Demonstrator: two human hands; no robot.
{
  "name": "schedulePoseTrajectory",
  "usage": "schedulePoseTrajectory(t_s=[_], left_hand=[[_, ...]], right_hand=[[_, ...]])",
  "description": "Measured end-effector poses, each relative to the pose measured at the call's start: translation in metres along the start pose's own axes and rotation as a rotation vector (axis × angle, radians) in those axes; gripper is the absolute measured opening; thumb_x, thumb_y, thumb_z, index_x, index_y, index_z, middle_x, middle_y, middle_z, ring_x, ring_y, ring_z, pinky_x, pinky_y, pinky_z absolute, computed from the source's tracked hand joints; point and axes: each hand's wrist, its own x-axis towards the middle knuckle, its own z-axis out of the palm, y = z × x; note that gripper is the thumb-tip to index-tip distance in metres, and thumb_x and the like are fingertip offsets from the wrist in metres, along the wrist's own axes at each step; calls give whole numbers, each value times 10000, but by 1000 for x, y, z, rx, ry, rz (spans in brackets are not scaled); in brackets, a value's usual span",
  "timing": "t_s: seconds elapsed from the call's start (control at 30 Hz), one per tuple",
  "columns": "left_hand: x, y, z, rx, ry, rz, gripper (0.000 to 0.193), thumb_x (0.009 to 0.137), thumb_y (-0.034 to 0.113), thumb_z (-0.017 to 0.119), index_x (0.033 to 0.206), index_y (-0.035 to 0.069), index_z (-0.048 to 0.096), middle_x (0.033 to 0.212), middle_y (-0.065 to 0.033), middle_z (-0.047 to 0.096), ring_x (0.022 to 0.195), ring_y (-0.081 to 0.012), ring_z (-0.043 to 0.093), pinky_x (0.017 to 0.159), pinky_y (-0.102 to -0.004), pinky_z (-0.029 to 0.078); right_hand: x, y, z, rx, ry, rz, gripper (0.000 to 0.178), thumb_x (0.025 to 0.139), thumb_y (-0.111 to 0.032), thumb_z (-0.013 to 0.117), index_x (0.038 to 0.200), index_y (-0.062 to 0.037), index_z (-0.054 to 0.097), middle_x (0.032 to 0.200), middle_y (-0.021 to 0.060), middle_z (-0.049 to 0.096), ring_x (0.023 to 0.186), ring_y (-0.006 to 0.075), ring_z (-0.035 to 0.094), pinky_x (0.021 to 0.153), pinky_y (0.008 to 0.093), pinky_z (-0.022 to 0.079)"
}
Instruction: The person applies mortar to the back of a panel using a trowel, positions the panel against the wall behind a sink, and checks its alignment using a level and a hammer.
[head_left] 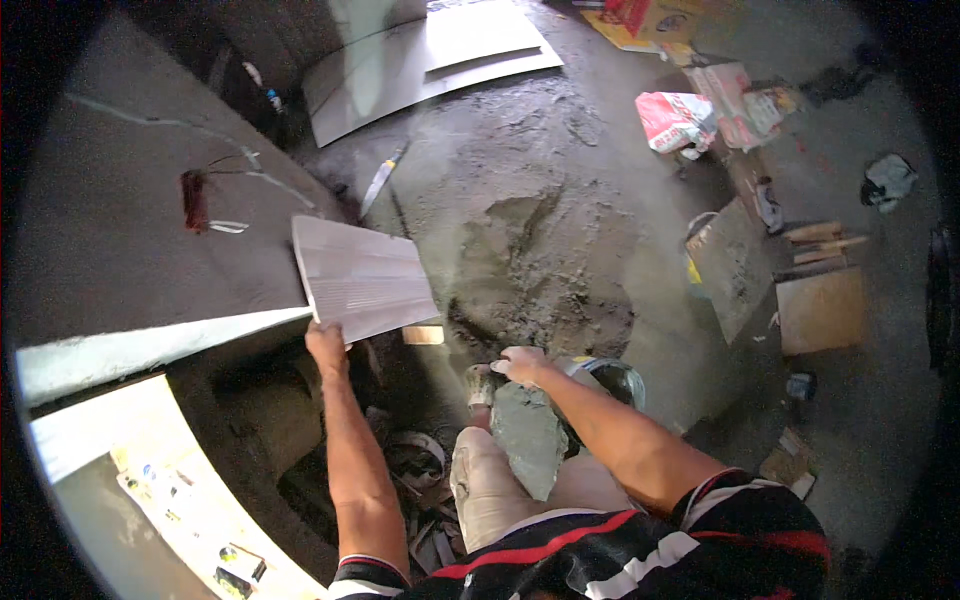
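At the left, my left hand [328,345] grips the lower corner of a pale tile [365,275], held tilted with its ribbed face showing. My right hand [522,366] is closed, its fingers curled together at the centre. What they hold, if anything, is hard to make out. Just below that hand, in front of my legs, is a flat grey-green slab [530,435] that looks coated in mortar. Partly behind my right forearm stands a bucket [625,380]. A small light-coloured block [423,335] shows beside the tile's lower edge.
Rough wet mortar [540,230] covers the floor ahead. Large pale panels [440,80] lie at the back. A light-bladed tool [380,183] lies near the left wall [150,200]. To the right are a red-and-white bag [676,122], a grey board [735,265] and a tan square board [822,310].
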Motion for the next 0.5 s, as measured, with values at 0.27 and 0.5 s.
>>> schedulePoseTrajectory(t_s=[0.27, 0.5], left_hand=[[5, -16, -18, -25, -3, -30, 286, 829, 26, 598, 1093, -42, 685, 878, -119, 713, 659, -191, 683, 459, -332, 575], [21, -27, -27, 147, 27, -109, 303, 806, 85, 642, 1068, -58, 691, 888, -144, 724, 652, -213, 691, 460, -355, 595]], right_hand=[[3, 10, 5, -83, 16, -94, 561, 930, -451, 659, 1304, -33, 654, 935, 216, 720, 673, 273, 710, 602, 415, 551], [-6, 36, 5, -24, -53, 3, 549, 921, -471, 661, 1210, -5, 691, 1160, 259, 706, 1083, 416, 683, 913, 493, 525]])
